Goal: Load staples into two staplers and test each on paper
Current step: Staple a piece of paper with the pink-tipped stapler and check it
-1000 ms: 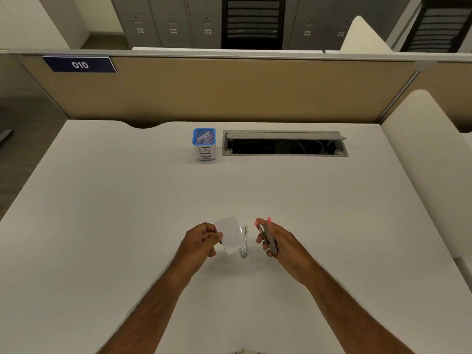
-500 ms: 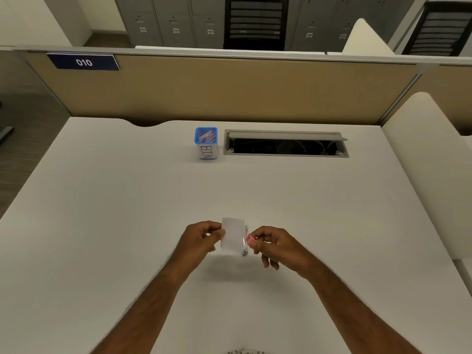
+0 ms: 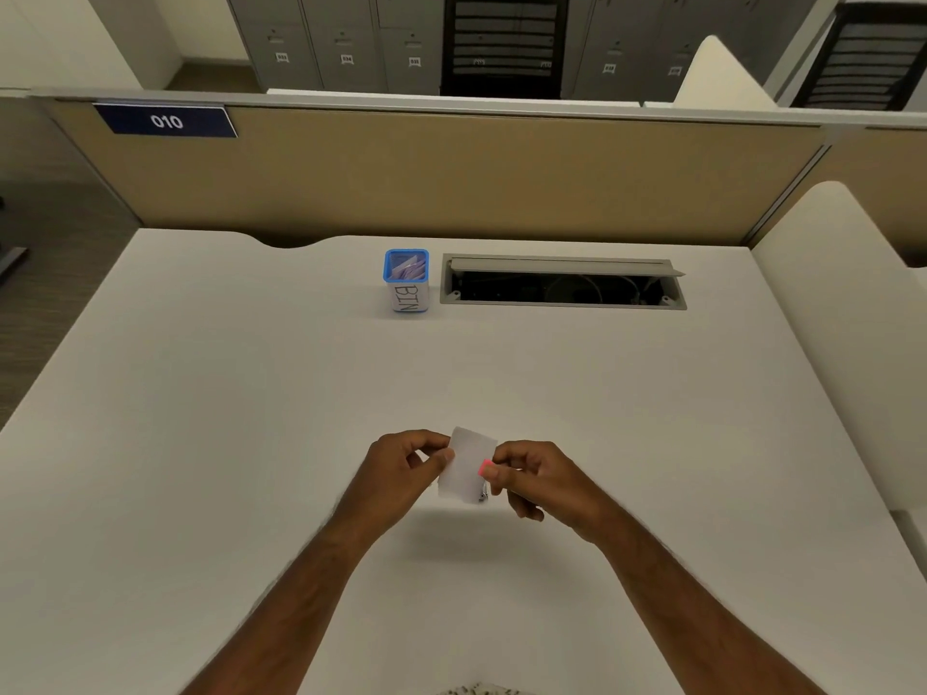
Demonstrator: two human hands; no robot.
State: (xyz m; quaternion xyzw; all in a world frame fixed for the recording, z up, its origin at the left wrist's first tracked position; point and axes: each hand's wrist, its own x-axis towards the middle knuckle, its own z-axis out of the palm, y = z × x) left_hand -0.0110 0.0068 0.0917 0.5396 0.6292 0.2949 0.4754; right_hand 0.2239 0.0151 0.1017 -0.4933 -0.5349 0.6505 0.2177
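Paper first: a small white rectangular slip of paper (image 3: 466,466) sits in the lower middle of the frame, held up just above the white desk surface (image 3: 251,393) between both hands.

Going left to right: upper left has a dark blue sign reading 010 (image 3: 165,121) on the tan partition panel (image 3: 451,178). Lower down, the left hand (image 3: 406,474) comes in from the bottom of the frame, thumb and fingers pinched onto the left edge of the slip. On the slip's right edge there's a small pink-tipped stapler (image 3: 485,468), mostly hidden, only the pink end and a bit of metal below the paper show. The right hand (image 3: 539,476) is closed around that stapler, pressing it at the paper's edge. Can't tell if the stapler's mouth is actually over the paper or just against it.

Further up, center of the frame, a blue-rimmed square cup labelled BIN (image 3: 406,280) stands on the desk with some pale bits inside. Just to its right is an open grey cable hatch (image 3: 562,283) set into the desk. Grey lockers (image 3: 346,42) run along the top.
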